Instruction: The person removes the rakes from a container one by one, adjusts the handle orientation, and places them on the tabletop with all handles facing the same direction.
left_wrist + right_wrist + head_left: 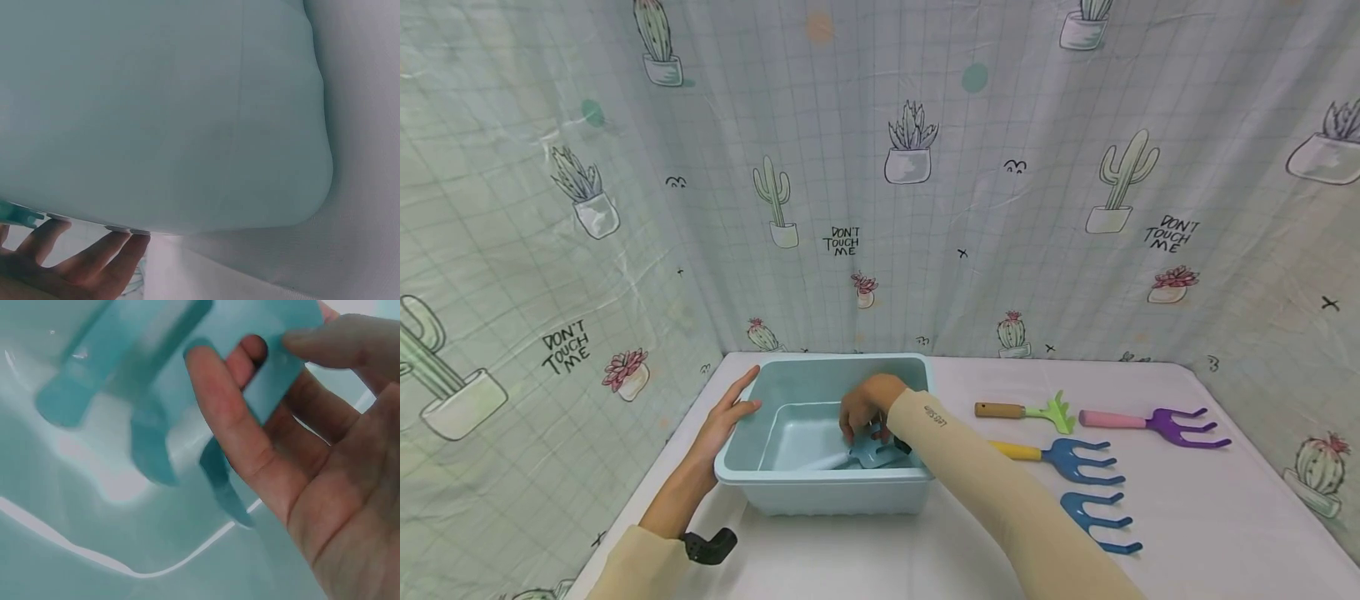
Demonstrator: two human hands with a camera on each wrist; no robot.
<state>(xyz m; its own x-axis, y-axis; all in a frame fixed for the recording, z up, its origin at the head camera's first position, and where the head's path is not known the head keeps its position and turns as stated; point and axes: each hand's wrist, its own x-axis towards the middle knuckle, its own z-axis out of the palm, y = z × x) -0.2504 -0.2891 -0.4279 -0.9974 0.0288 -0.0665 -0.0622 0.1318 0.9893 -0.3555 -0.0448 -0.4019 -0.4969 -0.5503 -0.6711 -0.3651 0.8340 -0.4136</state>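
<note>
A pale blue plastic bin [835,493] stands on the white table, its inside facing up. On the bin's left rim lies my left hand [722,427]; its fingertips touch the bin wall in the left wrist view. My right hand [867,407] reaches down inside the bin. There it pinches the head of a light blue hand rake [871,452] between thumb and fingers. In the right wrist view the rake's curved tines [226,487] point away from my palm, over the bin's floor. Part of the rake head is hidden behind my fingers.
Right of the bin lie a small green rake [1051,413] with a wooden handle, a purple rake [1172,423] with a pink handle, a blue rake [1075,460] with a yellow handle and another blue rake [1086,510], partly behind my right sleeve. A cactus-print curtain [970,250] surrounds the table.
</note>
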